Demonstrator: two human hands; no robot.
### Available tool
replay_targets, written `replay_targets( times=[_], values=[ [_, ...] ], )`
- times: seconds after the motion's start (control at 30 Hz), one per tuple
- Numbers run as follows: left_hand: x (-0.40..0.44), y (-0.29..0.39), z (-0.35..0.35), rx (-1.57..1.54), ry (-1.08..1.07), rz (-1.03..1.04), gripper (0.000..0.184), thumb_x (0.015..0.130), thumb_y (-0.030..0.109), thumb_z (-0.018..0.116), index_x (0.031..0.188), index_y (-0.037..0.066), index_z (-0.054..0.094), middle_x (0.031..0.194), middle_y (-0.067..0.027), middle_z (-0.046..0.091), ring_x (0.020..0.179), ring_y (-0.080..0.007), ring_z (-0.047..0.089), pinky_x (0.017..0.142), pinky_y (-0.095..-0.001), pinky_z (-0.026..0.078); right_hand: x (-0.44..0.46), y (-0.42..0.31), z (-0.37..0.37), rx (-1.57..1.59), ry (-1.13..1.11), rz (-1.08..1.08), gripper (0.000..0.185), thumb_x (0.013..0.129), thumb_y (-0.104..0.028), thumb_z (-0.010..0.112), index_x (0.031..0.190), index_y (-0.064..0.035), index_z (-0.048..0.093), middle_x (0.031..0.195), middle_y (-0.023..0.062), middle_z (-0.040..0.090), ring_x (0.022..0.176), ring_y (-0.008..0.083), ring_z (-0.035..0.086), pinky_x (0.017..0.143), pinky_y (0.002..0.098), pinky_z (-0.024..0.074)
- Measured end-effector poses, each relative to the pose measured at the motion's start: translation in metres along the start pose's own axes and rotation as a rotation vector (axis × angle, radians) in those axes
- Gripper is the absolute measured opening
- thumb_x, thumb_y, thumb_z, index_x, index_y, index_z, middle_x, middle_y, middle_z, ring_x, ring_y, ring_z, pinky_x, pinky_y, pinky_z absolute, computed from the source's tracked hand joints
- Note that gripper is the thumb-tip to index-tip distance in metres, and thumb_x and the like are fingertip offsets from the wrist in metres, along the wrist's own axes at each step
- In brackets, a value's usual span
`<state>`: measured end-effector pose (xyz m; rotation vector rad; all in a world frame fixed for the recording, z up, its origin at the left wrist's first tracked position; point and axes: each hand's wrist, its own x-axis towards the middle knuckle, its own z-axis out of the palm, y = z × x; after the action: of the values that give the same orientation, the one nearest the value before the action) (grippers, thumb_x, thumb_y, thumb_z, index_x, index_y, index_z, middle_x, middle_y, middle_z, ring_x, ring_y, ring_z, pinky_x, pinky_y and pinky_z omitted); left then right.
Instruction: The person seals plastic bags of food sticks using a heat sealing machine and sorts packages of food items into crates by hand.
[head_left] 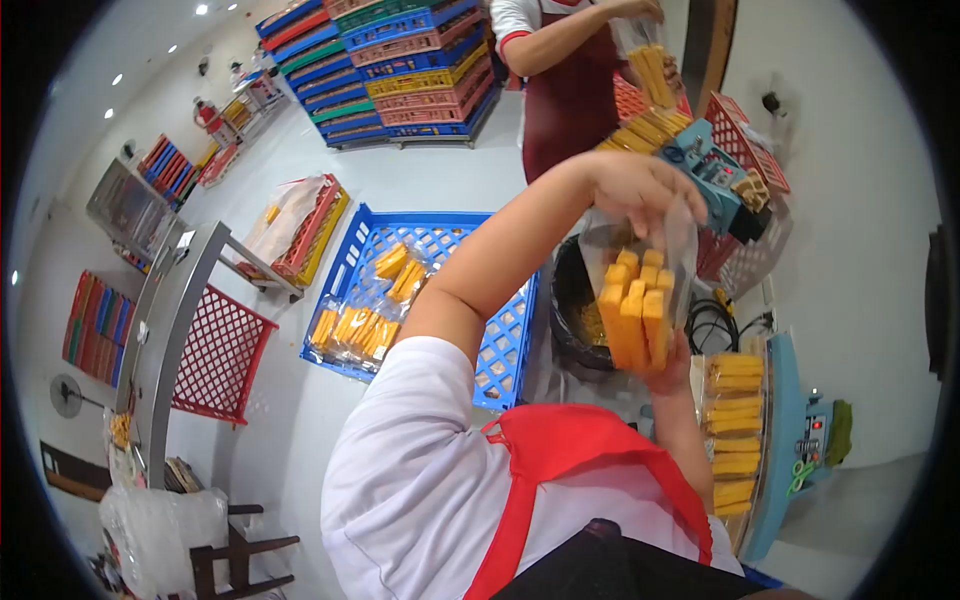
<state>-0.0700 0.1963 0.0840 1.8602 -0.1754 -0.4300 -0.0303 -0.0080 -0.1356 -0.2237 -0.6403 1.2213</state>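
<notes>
A clear plastic bag point(690, 245) stands upright in front of me, packed with thick yellow-orange food sticks point(632, 310). My left hand point(640, 195) reaches over from above, its fingers closed on the top of the bag. Down at the bag's base, my right hand point(670, 368) grips it from below and behind; its fingers are partly hidden by the sticks. Just left of the bag is a black-lined bin point(568, 310) with yellow crumbs inside. A blue crate point(508, 350) on the floor holds several filled bags point(360, 330).
A co-worker in a dark red apron point(568, 95) holds another bag of sticks point(652, 75). To my right, bundled sticks point(735, 410) lie beside a blue machine point(785, 450). Stacked crates point(410, 70) stand at the back; a metal table point(185, 310) is at left.
</notes>
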Motion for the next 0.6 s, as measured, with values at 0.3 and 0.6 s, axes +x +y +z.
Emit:
replay_targets(
  times=[0.3,0.6],
  values=[
    [0.041,-0.071,0.073,-0.809,0.441,0.721,0.067,0.081,0.055,0.034,0.131,0.015,0.013,0.13,-0.0125,0.029,0.118,-0.0245,0.032,0.093,-0.042,0.028,0.003,-0.069,0.034,-0.294,0.295,-0.359,0.057,0.081,-0.035,0.049,0.126,-0.0056,0.031,0.123,0.0084,0.041,0.113,0.023,0.04,0.095,0.0372,0.0311],
    [0.087,-0.059,0.09,-0.84,0.559,0.759,0.062,0.071,0.004,0.056,0.122,0.007,0.021,0.113,-0.009,0.041,0.105,-0.021,0.043,0.089,-0.0344,0.036,-0.005,-0.082,0.051,-0.31,0.42,-0.486,0.053,0.084,-0.04,0.043,0.126,-0.0091,0.031,0.117,0.0096,0.044,0.108,0.0207,0.042,0.085,0.0375,0.0375]
  ],
)
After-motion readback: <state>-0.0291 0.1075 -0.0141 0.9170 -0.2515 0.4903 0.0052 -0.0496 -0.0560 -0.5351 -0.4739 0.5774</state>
